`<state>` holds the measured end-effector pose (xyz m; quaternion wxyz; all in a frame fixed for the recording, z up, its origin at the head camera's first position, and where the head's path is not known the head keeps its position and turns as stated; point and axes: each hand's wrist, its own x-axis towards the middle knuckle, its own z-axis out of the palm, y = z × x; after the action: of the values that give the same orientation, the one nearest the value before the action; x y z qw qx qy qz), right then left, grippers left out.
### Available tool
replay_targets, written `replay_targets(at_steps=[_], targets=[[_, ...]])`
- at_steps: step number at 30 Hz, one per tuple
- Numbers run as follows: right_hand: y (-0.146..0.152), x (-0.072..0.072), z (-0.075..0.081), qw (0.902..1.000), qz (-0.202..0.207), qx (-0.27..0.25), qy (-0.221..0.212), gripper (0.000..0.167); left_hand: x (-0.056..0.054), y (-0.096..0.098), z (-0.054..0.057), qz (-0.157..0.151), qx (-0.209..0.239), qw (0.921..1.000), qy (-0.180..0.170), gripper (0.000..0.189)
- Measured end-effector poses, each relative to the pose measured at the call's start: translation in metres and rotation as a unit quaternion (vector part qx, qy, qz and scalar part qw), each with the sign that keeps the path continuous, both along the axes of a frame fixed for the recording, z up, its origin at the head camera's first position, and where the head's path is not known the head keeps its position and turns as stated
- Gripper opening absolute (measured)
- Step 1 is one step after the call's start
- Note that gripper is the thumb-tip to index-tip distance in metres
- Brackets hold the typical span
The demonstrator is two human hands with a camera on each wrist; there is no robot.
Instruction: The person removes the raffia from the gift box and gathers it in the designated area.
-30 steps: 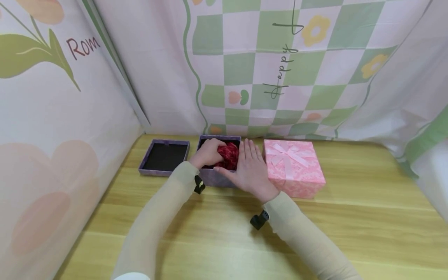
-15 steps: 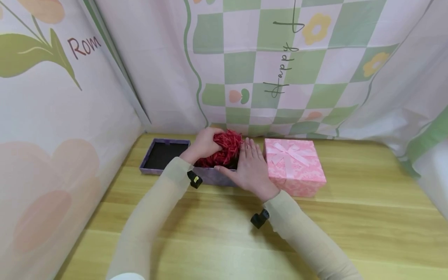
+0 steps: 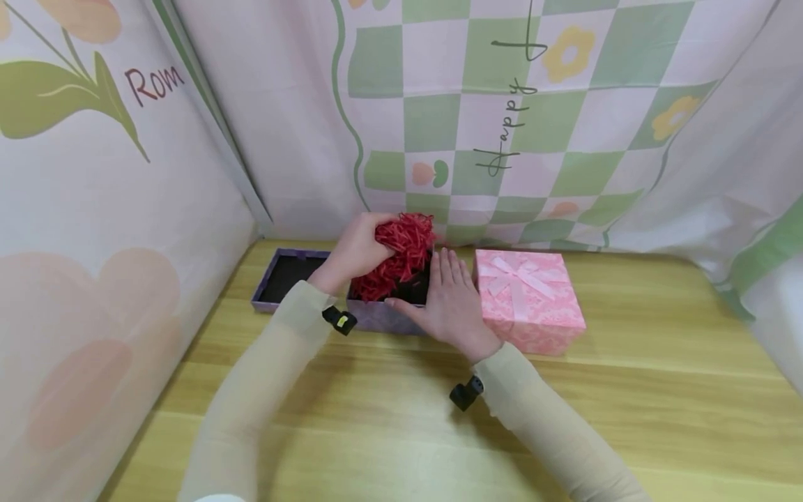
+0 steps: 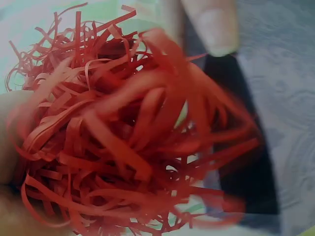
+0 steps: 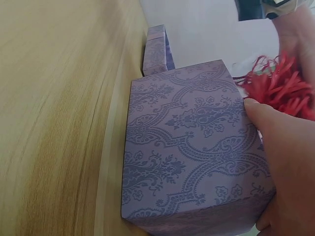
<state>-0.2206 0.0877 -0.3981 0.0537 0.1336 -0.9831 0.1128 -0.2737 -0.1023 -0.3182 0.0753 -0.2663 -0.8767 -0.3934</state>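
My left hand [image 3: 355,245] grips a tangle of red shredded paper [image 3: 409,238] above a purple patterned box [image 3: 384,317]. Loose strands hang down over the left part of the box's dark inside. Seen from the left wrist, the red paper strips [image 4: 113,123] fill much of the view and hide most of the fingers. Along the box's right side lies my right hand [image 3: 453,307], fingers straight and thumb stretched along the front rim. In the right wrist view, that thumb [image 5: 263,114] touches the top edge of the purple box [image 5: 192,142].
To the left, the box's shallow purple lid [image 3: 266,307] lies with its black inside facing up, partly covered by the left arm. A pink gift box [image 3: 530,300] with a ribbon bow stands just right of my right hand. Printed curtains [image 3: 433,125] hang behind the wooden table [image 3: 389,425].
My left hand has risen out of the purple box and shifted slightly left, pulling the red shredded paper up with it. The right hand has stayed at the box's side.
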Motion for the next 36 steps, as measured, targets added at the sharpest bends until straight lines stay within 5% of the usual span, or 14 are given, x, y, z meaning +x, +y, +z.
replay_targets(at_steps=[6, 13, 21, 28, 36], targets=[[0.000, 0.000, 0.001, 1.0000, 0.003, 0.003, -0.006, 0.125, 0.010, -0.008, 0.017, -0.005, 0.023, 0.9996, 0.018, 0.037], [0.001, 0.000, 0.001, 0.9999, 0.002, 0.007, -0.015, 0.126, 0.026, -0.021, 0.036, 0.028, 0.018, 0.9988, 0.035, 0.039], [0.000, 0.000, 0.000, 0.9998, 0.003, 0.011, -0.015, 0.127, 0.050, -0.045, 0.043, 0.039, -0.006, 0.9955, 0.086, 0.033], [-0.001, 0.000, 0.000, 0.9999, -0.001, 0.011, -0.012, 0.127, 0.074, -0.072, 0.026, 0.030, -0.021, 0.9949, 0.094, 0.031], [-0.001, 0.000, 0.000, 0.9999, -0.002, 0.012, -0.012, 0.125, 0.099, -0.099, -0.020, 0.004, -0.028, 0.9972, 0.069, 0.033]])
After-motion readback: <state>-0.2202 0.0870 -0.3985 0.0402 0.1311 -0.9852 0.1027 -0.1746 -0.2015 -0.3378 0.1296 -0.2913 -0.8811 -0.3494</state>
